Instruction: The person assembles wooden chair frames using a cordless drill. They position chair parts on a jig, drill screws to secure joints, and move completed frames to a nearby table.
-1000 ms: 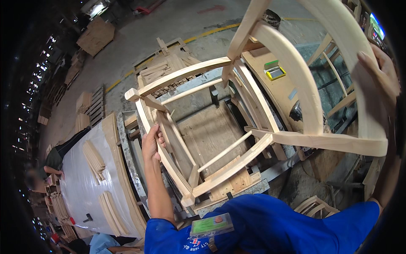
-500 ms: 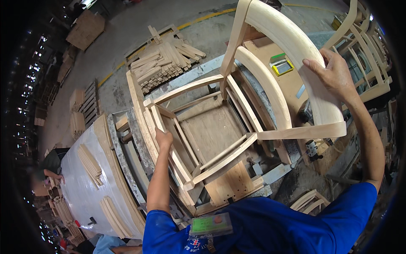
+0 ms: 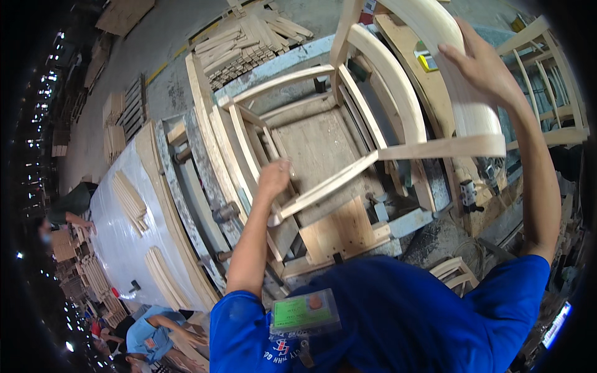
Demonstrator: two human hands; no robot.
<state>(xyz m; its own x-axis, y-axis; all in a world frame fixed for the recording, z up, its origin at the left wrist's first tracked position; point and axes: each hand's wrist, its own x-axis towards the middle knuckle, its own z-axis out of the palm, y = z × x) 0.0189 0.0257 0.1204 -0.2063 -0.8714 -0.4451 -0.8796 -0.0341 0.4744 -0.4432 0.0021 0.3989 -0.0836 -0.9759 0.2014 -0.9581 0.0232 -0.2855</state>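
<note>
A pale, unfinished wooden chair frame (image 3: 407, 102) lies tilted over a steel-railed workstation, its open seat in the middle and its curved backrest to the right. My right hand (image 3: 482, 65) grips the wide top rail of the backrest, thumb on the near face and fingers around the far edge. My left hand (image 3: 273, 179) is closed at the frame's left side, by a thin stretcher just inside the seat rail; its fingertips are partly hidden. Through the seat opening shows a flat wooden board (image 3: 323, 149). Below the frame sits a smaller wood block (image 3: 339, 233).
Stacked wood strips (image 3: 249, 46) lie beyond the workstation. To the left, a plastic-covered table (image 3: 127, 242) carries bundled curved slats. Another chair frame (image 3: 553, 81) stands at far right. A co-worker in light blue (image 3: 152, 336) bends at lower left.
My left hand has shifted from the outer seat rail inward to the stretcher. The backrest end has tipped slightly upward in view with my right hand still on it.
</note>
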